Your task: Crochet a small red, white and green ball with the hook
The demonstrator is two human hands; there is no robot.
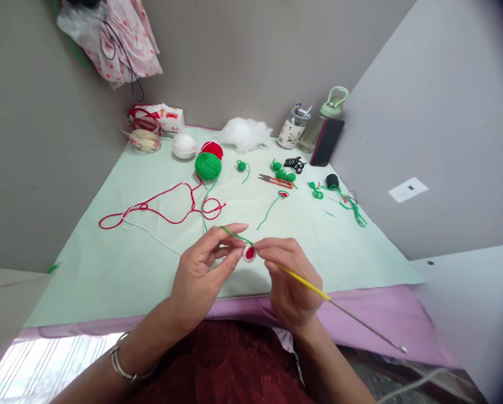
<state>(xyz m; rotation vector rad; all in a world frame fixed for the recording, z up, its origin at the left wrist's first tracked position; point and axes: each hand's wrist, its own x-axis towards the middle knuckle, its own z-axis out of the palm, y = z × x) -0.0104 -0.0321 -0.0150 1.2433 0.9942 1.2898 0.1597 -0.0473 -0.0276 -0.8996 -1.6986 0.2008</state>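
Note:
Between my two hands is a small round crochet piece (249, 253), red in the middle with a white rim. My left hand (204, 264) pinches its left edge between thumb and fingers, and green yarn (234, 233) runs over the raised index finger. In my right hand (292, 275) lies a crochet hook (305, 282) with a yellow grip, its metal shaft pointing down to the right. The hook's working tip is at the top edge of the piece, hidden by my fingers. From the left hand the green strand leads back to a green yarn ball (208, 166).
Behind stand a red yarn ball (212, 150), a white yarn ball (184, 146) and white stuffing (246, 133). Thread snips (276, 180) lie by small green crochet pieces (281, 174). Loose red yarn (162, 216) spreads at left. A bottle (314, 132) and phone (327, 142) stand back right.

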